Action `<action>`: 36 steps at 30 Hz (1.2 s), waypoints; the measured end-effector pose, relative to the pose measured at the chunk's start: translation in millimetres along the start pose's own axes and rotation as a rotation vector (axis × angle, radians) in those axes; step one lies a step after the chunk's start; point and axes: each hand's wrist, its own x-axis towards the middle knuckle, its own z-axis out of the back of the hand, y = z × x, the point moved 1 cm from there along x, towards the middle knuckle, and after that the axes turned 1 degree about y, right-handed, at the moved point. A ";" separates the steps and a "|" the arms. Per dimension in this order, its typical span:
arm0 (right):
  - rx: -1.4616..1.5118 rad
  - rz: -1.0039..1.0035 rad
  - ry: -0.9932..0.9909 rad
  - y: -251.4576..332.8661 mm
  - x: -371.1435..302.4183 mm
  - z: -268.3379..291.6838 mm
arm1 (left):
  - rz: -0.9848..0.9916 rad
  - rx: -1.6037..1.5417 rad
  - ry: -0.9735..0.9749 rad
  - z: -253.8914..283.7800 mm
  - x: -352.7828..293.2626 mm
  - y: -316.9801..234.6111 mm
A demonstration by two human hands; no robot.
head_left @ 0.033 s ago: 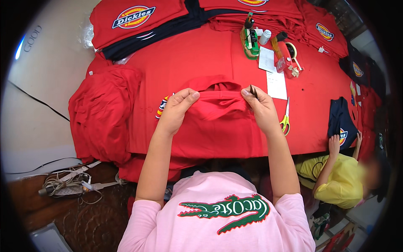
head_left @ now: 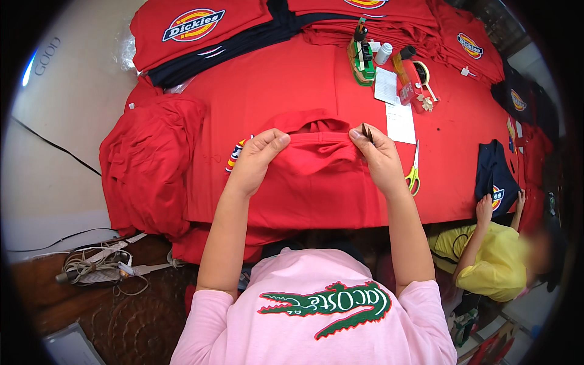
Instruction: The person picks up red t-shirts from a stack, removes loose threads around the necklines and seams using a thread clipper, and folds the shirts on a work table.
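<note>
A red garment [head_left: 316,194] is stretched between my two hands, its seamed neckband or hem edge pulled level. Thumb and fingers of my left hand [head_left: 255,158] pinch the left end of that edge. At the other end my right hand [head_left: 380,159] pinches the cloth too. Two dark pointed blades [head_left: 367,132], like those of thread snips, stick out from the fingers of my right hand; their handle is hidden. Beside my left hand shows part of a colourful print [head_left: 236,156] on the red cloth.
Yellow-handled scissors [head_left: 413,176] lie right of my hand. Beyond are paper slips [head_left: 400,121], a green tape dispenser [head_left: 363,64], a red one [head_left: 413,82] and a white bottle [head_left: 384,53]. Red cloth [head_left: 149,164] is heaped left. A co-worker in yellow [head_left: 496,267] handles a navy garment [head_left: 491,170].
</note>
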 end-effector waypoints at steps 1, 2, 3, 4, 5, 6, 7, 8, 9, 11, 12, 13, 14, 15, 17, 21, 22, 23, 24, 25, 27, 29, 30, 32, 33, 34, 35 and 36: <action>-0.011 0.006 0.022 2.5 -1.2 0.0 | 0.028 -0.008 0.021 -1.9 -2.0 -1.7; -0.022 0.012 0.045 4.6 -2.4 0.0 | 0.038 0.020 0.042 -7.4 -2.7 -2.8; -0.034 0.017 0.066 5.8 -3.6 0.4 | 0.048 0.048 0.063 -20.2 -2.4 -9.4; -0.037 0.025 0.094 5.5 -4.4 0.1 | 0.058 0.076 0.085 -28.4 -2.1 -12.8; -0.040 0.032 0.123 4.4 -5.0 -0.6 | 0.062 0.095 0.114 -30.1 -1.8 -11.2; -0.041 0.041 0.151 4.5 -5.4 -1.9 | 0.067 0.116 0.143 -30.7 -1.5 -9.8; -0.084 0.050 0.100 6.3 -5.8 -2.6 | 0.071 0.137 0.172 -32.3 -1.2 -9.7; -0.126 0.060 0.048 9.0 -6.3 -3.3 | 0.058 0.098 0.149 -34.9 -1.7 -10.4; -0.169 0.069 0.001 12.0 -6.7 -3.7 | 0.057 0.104 0.146 -34.2 -3.2 -11.1; -0.381 0.113 -0.116 25.7 -11.9 0.0 | 0.056 0.117 0.139 -31.6 -6.1 -12.4; -0.489 0.135 -0.177 33.1 -15.5 2.2 | 0.053 0.150 0.139 -33.1 -7.1 -14.0; -0.462 0.165 -0.114 38.5 -18.6 2.4 | 0.050 0.183 0.139 -35.3 -8.7 -17.0; -0.436 0.195 -0.051 43.2 -21.8 2.2 | 0.047 0.216 0.139 -37.0 -10.0 -19.7; -0.409 0.222 0.007 46.0 -26.1 2.3 | 0.037 0.234 0.161 -39.1 -10.7 -22.1; -0.455 0.313 0.069 44.6 -30.4 -4.2 | 0.018 0.270 0.205 -42.6 -11.5 -25.7; -0.761 0.474 0.137 60.0 -32.2 -8.8 | -0.055 0.414 0.202 -47.0 -12.5 -32.4; -0.783 0.481 0.137 61.3 -31.9 -8.5 | -0.065 0.438 0.200 -47.6 -12.5 -34.4; -0.806 0.488 0.137 62.1 -31.4 -8.5 | -0.075 0.461 0.197 -48.0 -12.5 -36.5; -0.804 0.490 0.134 61.7 -31.3 -8.4 | -0.078 0.470 0.201 -48.5 -12.9 -38.3; -0.802 0.492 0.130 60.7 -31.0 -8.6 | -0.081 0.479 0.204 -48.8 -13.2 -40.1; -0.802 0.494 0.127 59.7 -30.2 -9.0 | -0.100 0.506 0.210 -47.8 -13.3 -41.1; -0.807 0.492 0.127 59.1 -29.0 -9.1 | -0.132 0.541 0.214 -45.9 -12.5 -41.1; -0.808 0.495 0.105 57.7 -28.0 -8.7 | -0.123 0.532 0.211 -45.6 -12.9 -41.1; -0.810 0.503 0.063 54.3 -26.1 -7.9 | -0.105 0.514 0.203 -45.5 -13.7 -41.4; -0.769 0.492 0.057 54.9 -26.2 -8.3 | -0.081 0.467 0.198 -44.3 -13.2 -41.4; -0.729 0.481 0.051 55.8 -28.0 -9.2 | -0.057 0.421 0.192 -42.9 -12.8 -41.1; -0.689 0.469 0.045 56.3 -29.5 -10.5 | -0.034 0.375 0.186 -41.3 -12.3 -40.6; -0.705 0.476 0.060 56.1 -31.6 -12.1 | -0.027 0.354 0.187 -39.6 -11.9 -38.8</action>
